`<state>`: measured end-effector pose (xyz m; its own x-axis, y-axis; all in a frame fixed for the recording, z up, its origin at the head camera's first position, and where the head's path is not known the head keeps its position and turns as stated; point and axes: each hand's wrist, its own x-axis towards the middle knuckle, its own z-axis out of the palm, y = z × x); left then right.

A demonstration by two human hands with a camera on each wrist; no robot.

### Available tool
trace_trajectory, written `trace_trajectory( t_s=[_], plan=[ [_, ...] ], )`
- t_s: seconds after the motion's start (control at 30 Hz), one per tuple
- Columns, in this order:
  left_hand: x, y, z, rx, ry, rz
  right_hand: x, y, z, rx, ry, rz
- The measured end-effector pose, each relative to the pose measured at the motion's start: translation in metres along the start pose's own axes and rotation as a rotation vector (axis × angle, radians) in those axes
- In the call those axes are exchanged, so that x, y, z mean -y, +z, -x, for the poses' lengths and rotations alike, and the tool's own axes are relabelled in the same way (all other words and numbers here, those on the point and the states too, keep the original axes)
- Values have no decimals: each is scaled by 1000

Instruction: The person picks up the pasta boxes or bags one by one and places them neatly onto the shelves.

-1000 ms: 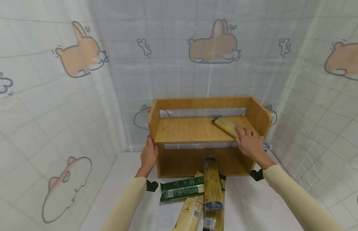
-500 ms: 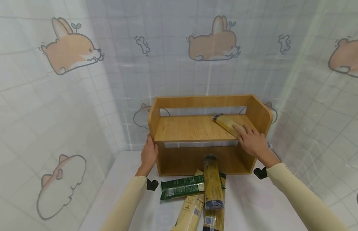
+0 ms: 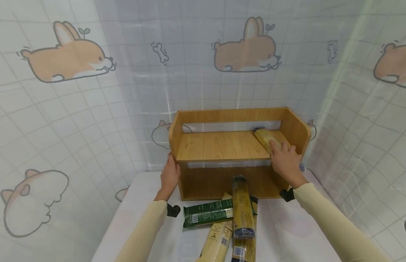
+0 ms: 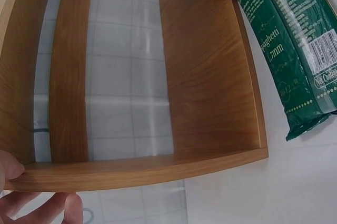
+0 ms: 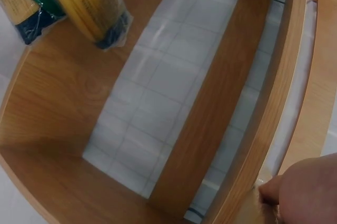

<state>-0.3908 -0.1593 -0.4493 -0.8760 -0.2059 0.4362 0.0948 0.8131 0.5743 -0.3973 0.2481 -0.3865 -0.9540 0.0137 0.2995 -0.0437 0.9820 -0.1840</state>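
A two-tier wooden shelf [image 3: 216, 145] stands against the back wall. My left hand [image 3: 170, 177] grips the edge of its left side panel; in the left wrist view the thumb [image 4: 9, 165] is on one side of the board and the fingers on the other. On the upper tier, at the right, lies a yellow spaghetti pack [image 3: 264, 136] with a dark end pointing to the back. My right hand [image 3: 285, 162] holds this pack from above by its near end, which the hand covers. In the right wrist view, only a bit of the hand [image 5: 310, 192] shows beside the upper board.
Several packs lie in a crossed pile before the shelf: a green spaghetti pack [image 3: 207, 213], a cream pack [image 3: 217, 238], a yellow pack [image 3: 242, 211] on top, its far end inside the lower tier, and another yellow pack [image 3: 245, 249] beneath. Patterned sheets [image 3: 203, 83] surround the white table [image 3: 284, 225].
The pack on the upper tier has shifted right and turned to lie straighter front to back, nearer the right panel, under my right hand. My left hand has kept its place on the shelf.
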Motion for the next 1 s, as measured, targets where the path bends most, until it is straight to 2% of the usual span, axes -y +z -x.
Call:
trace_trajectory(
  t_s=[0.13,0.37,0.6,1.0],
  plan=[
    [0,2,2,-14,6,-8,2,3,0,-17,37,5],
    [1,6,4,-22,10,2,3,7,2,-46,58,90],
    [7,7,7,-28,7,-2,2,9,1,-53,76,72],
    [8,8,9,-65,38,12,-4,17,-2,-136,4,165]
  ],
)
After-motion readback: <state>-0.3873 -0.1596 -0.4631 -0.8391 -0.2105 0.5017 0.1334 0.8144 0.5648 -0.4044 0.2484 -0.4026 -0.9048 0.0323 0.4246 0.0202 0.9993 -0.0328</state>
